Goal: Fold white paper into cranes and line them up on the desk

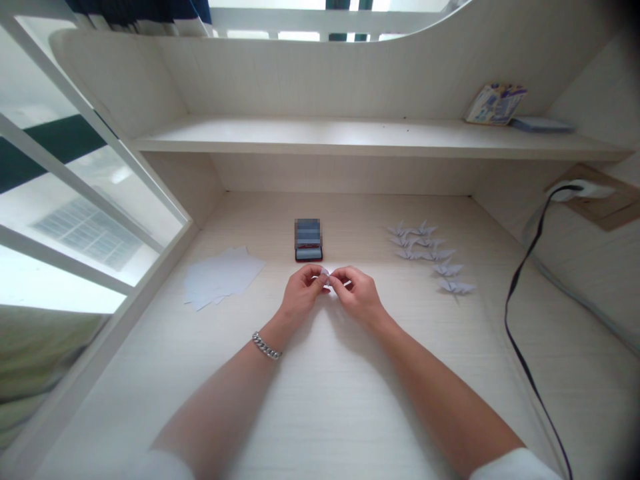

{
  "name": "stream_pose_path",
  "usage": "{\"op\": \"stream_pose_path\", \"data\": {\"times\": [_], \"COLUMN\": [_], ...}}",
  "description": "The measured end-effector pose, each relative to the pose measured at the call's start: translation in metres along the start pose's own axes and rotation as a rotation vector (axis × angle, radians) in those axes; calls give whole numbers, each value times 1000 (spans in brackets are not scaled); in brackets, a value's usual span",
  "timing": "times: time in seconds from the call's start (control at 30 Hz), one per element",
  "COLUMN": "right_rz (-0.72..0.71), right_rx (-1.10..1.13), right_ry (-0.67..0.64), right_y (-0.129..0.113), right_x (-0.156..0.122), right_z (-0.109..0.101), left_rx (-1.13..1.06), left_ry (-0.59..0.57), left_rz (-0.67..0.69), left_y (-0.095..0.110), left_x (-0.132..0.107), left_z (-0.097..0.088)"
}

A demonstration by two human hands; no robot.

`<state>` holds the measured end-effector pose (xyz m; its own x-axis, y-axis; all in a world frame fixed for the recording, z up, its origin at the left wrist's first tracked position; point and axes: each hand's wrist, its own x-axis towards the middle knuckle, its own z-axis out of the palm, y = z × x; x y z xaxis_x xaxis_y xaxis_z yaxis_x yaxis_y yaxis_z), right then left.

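Both hands meet over the middle of the desk, pinching a small folded piece of white paper (325,272). My left hand (301,291), with a chain bracelet (266,346) at its wrist, grips the paper's left side between thumb and fingers. From the right, my right hand (357,291) pinches the same piece, and the fingers cover most of its shape. To the right lie several folded white paper cranes (421,253) in a loose group. A stack of white paper sheets (223,277) is spread out on the left.
Just beyond my hands stands a small dark device with a blurred screen (309,240). A black cable (511,293) runs down the right side from a wall socket (590,193). Above the desk's back, a shelf (320,133) carries a colourful box (497,105). A barred window frame borders the left.
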<state>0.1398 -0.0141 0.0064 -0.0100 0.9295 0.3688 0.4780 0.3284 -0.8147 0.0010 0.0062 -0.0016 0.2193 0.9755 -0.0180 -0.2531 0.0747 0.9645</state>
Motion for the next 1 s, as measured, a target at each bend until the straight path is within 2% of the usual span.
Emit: {"op": "stream_pose_path", "data": {"times": [0.43, 0.87, 1.0], "right_rz": [-59, 5, 61], "right_rx": [-135, -75, 9], "right_ry": [-37, -94, -102], "right_y": [-1, 2, 0], "right_x": [1, 1, 2], "right_z": [-3, -1, -1], "left_rx": [-3, 58, 40], "left_ry": [-35, -45, -28], "left_rz": [24, -14, -25], "left_y": [-3, -4, -2], "left_x": [0, 2, 3], "left_z": [1, 2, 2]}}
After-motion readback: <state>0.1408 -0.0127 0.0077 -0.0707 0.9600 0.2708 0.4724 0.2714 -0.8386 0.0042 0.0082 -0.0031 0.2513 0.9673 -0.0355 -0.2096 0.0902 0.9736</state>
